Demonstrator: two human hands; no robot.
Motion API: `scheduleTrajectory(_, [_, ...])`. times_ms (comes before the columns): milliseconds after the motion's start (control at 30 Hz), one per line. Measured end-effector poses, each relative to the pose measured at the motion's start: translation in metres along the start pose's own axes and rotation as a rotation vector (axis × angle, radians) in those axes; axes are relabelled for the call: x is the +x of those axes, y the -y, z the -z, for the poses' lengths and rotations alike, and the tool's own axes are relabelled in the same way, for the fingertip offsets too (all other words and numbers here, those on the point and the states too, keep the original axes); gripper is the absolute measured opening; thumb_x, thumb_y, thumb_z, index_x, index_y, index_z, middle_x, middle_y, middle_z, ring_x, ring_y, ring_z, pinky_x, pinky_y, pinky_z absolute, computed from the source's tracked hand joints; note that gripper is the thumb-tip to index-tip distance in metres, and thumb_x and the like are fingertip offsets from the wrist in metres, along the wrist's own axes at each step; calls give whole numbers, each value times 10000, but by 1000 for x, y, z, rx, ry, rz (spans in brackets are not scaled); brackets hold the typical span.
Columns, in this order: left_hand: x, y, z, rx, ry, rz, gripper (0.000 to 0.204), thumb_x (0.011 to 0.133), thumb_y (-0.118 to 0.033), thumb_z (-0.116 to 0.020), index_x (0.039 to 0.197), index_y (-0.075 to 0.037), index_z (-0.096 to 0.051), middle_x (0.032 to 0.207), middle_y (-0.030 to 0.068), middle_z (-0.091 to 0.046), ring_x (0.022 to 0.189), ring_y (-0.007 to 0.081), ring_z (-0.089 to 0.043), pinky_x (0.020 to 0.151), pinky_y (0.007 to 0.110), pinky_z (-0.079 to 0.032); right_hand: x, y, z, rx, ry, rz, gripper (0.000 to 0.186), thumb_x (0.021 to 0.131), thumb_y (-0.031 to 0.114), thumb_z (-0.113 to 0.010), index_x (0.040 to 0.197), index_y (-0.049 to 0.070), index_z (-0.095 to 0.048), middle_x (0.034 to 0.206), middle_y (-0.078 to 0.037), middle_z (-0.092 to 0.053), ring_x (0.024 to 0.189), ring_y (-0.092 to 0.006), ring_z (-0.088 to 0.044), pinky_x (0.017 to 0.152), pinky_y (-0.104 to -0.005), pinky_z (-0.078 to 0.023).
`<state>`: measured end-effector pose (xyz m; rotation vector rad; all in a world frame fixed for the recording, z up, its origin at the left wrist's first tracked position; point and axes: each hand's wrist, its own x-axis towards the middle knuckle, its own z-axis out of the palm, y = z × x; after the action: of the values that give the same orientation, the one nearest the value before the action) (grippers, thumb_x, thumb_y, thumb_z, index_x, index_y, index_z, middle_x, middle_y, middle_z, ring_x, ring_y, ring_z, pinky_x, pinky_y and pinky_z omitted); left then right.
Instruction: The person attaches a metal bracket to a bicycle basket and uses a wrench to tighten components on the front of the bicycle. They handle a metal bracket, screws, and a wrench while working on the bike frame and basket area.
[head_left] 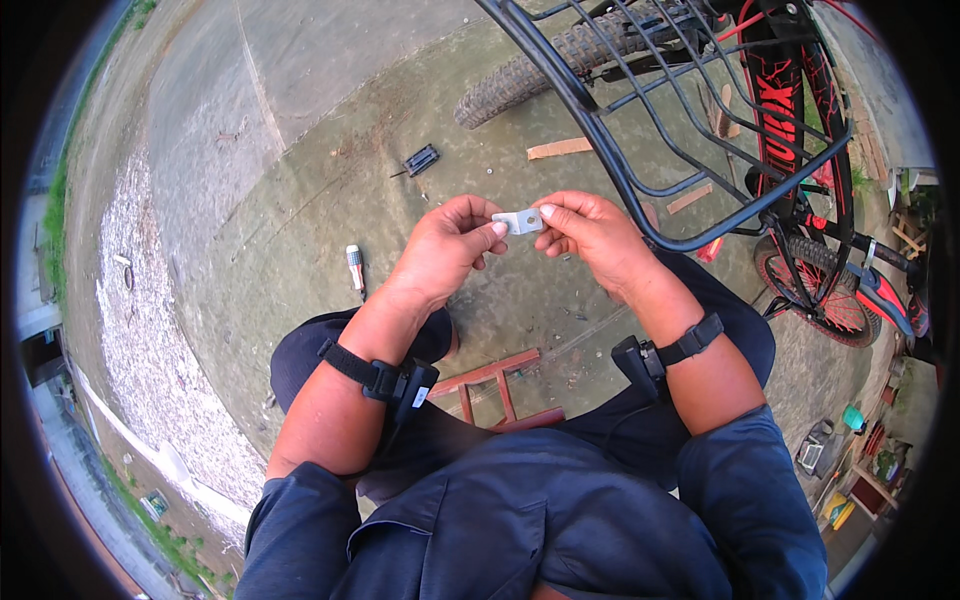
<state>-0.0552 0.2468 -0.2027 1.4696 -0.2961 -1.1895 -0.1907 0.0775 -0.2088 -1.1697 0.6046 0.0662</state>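
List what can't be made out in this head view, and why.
- Head view: the gripped ends of the metal bracket, covered by the left hand and right hand.
- Head view: part of the black rack, cut off by the top edge.
- Head view: part of the reddish wooden frame, behind the dark shirt.
- Head view: what the small dark object is; too small.

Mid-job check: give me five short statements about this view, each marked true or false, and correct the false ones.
1. The left hand and the right hand both grip the metal bracket. True.
2. The screwdriver is in the right hand. False: it lies on the ground, left of the left forearm.
3. The metal bracket has a hole in it. True.
4. The black rack is on the person's left. False: it is on the right.
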Motion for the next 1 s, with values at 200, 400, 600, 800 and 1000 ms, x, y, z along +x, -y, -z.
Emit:
scheduleTrajectory(200, [-2,-2,-1,-22,30,38,128,938,-91,-626,1026,-12,-579,880,41,-647,757,107,-637,587,231,-459,-1,3,-1,182,14,-122,245,990,207,-553,1113,9,-629,950,-78,-671,816,-156,-660,705,-272,-527])
scheduleTrajectory(400, [-1,0,-3,36,16,-8,157,938,-83,-620,1057,-8,-549,884,54,-644,753,114,-643,579,234,-458,1,-4,-1,199,40,-106,245,986,211,-556,1109,11,-628,932,-90,-676,800,-172,-665,700,-282,-534])
scheduleTrajectory(600, [-3,1,-4,158,20,-98,122,938,-63,-615,1040,-43,-551,869,27,-633,766,108,-637,594,219,-446,-1,1,-1,247,55,-128,233,985,201,-553,1097,10,-629,924,-95,-677,781,-178,-667,670,-284,-538])
scheduleTrajectory(800, [-1,16,-3,430,-10,-415,119,907,-48,-667,998,-18,-596,854,3,-614,744,94,-612,657,241,-479,-1,-1,2,335,56,-146,219,979,200,-554,1075,16,-624,909,-101,-676,771,-191,-670,662,-283,-542])
scheduleTrajectory(1000, [-11,-2,-10,701,-96,-543,230,810,-79,-768,999,-32,-646,872,60,-645,737,134,-646,614,260,-505,1,-6,7,436,62,-148,201,969,192,-567,1056,19,-623,883,-99,-677,750,-197,-672,636,-286,-547])
